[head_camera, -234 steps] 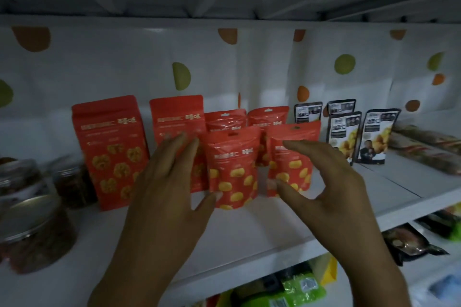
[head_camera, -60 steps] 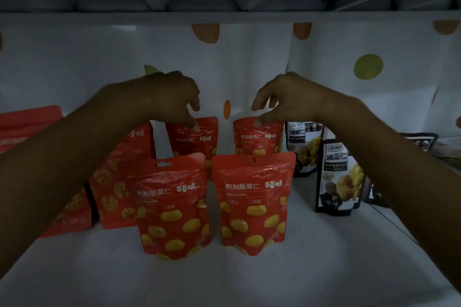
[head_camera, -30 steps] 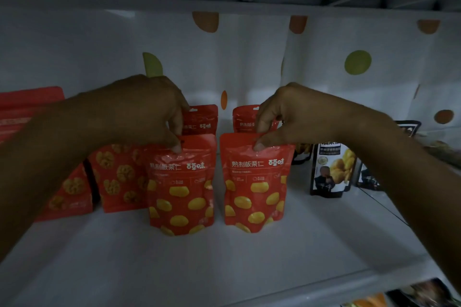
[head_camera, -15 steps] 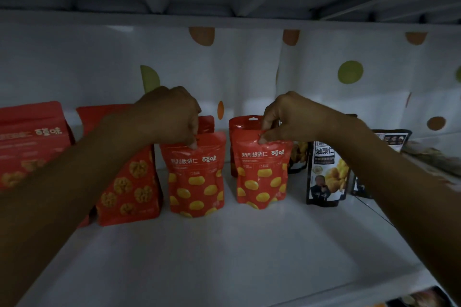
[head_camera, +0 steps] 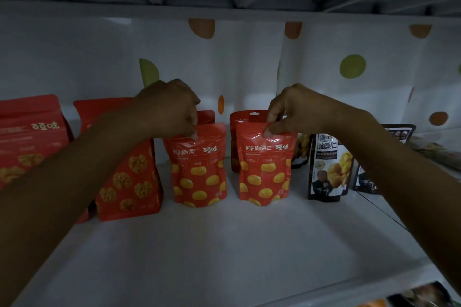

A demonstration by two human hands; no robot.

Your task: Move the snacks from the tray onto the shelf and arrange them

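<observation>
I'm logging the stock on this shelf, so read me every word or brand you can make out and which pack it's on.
"熟制板栗仁" and "百草味": left front red chestnut pouch, pinched at its top by the left hand.
"熟制板栗仁" and "百草味": right front red chestnut pouch, pinched by the right hand.
"百草味": far-left large red bag.
"油栗仁": black-and-white pouch.
Smaller print on every pack: too blurred to read.

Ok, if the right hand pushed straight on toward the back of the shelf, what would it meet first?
Probably the red pouch standing just behind the front pouch that the right hand pinches; beyond it, the dotted backdrop. Depth is hard to judge.
</observation>
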